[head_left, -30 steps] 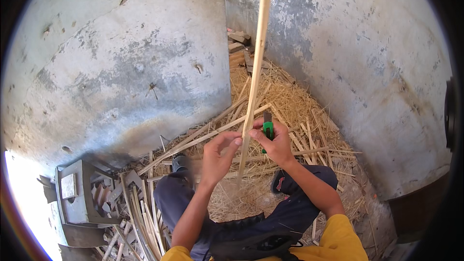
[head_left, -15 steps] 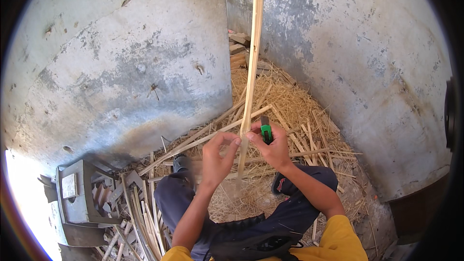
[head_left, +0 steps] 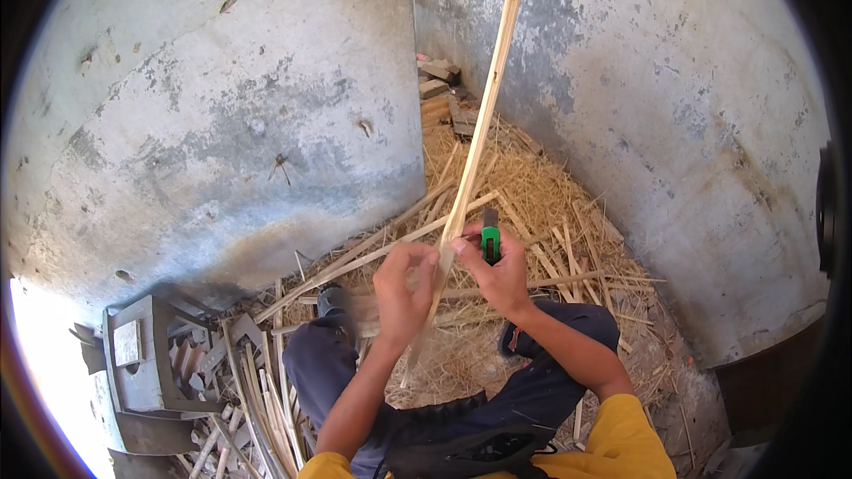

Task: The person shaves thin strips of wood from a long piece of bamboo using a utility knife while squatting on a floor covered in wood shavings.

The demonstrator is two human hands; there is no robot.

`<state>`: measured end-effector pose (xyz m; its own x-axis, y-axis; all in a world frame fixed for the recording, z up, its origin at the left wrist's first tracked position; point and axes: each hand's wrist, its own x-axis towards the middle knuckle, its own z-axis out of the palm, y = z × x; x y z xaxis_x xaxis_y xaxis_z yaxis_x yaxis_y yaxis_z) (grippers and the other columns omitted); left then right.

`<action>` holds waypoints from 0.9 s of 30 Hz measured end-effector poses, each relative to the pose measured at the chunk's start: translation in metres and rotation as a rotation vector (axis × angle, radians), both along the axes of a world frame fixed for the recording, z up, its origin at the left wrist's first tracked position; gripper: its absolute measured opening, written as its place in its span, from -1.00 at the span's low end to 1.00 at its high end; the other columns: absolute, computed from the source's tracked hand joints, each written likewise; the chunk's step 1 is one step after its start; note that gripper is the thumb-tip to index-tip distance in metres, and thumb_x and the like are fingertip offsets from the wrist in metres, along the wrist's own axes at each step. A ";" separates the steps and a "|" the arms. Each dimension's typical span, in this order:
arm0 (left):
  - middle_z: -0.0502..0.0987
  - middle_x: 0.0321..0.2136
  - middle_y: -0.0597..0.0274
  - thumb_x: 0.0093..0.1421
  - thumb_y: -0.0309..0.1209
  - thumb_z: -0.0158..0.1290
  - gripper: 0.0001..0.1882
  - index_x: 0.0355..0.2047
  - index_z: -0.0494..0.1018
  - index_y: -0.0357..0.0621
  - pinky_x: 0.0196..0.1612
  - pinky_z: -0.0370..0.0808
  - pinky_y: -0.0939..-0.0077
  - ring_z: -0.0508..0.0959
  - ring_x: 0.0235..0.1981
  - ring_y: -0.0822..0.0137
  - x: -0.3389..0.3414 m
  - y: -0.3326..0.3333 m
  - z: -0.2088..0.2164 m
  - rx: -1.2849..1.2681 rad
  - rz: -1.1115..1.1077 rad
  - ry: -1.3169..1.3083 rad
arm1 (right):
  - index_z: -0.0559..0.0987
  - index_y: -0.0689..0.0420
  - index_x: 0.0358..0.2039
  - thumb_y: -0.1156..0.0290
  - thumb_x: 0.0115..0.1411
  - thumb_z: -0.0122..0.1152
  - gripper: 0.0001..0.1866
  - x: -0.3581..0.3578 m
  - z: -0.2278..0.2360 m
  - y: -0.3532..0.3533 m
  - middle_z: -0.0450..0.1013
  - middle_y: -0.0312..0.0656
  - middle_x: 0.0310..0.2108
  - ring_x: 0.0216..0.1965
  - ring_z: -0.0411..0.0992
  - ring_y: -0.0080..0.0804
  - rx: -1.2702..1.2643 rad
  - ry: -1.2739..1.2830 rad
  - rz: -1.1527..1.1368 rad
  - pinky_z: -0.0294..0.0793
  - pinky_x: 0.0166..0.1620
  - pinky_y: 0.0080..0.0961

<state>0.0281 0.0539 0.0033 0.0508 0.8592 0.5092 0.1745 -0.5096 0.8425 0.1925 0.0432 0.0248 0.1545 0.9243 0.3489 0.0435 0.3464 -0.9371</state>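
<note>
A long, pale wooden strip stands tilted in front of me, its top leaning to the right. Thumb and fingers of my left hand pinch its left edge near the lower part. My right hand grips the same strip from the other side, thumb against it. Tucked in the right hand's fingers is a green and black utility knife, its dark blade end pointing up and away from the wood. Below the hands, the strip's lower end hangs between my knees and is slightly blurred.
Straw-like shavings and scattered wooden sticks cover the floor. Weathered walls meet in the far corner, where wood blocks are piled. A grey metal casing stands at left, beside a bundle of strips.
The strip's top has swung right and slightly lower, while its bottom end moved left. Both hands keep nearly the same place, and the knife remains in my right hand.
</note>
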 end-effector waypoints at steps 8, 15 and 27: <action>0.65 -0.26 0.27 0.41 -0.49 0.15 -0.88 -0.14 0.58 -0.30 -0.05 0.54 0.55 0.62 -0.22 0.52 -0.011 0.010 -0.014 -0.319 -0.230 -0.372 | 0.61 0.25 -0.15 0.36 0.33 0.41 -0.76 0.004 -0.002 0.002 0.54 -0.32 -0.40 -0.39 0.43 -0.71 -0.018 0.026 0.046 0.39 -0.34 -0.68; 0.69 -0.06 0.09 0.34 -0.52 0.20 -0.81 -0.06 0.61 -0.30 0.15 0.51 0.37 0.64 0.02 0.29 -0.017 0.016 -0.011 -0.155 -0.007 -0.019 | 0.60 0.24 -0.17 0.39 0.33 0.40 -0.80 0.009 -0.002 0.003 0.52 -0.35 -0.43 -0.48 0.37 -0.73 0.000 0.099 0.030 0.33 -0.42 -0.69; 0.73 -0.26 0.10 0.15 -0.54 0.36 -0.77 -0.16 0.68 -0.23 0.00 0.55 0.33 0.69 -0.16 0.17 -0.008 -0.001 0.019 0.114 0.044 0.131 | 0.60 0.24 -0.20 0.39 0.33 0.39 -0.81 0.009 -0.003 0.005 0.50 -0.35 -0.42 -0.44 0.39 -0.70 0.060 0.020 0.023 0.35 -0.38 -0.66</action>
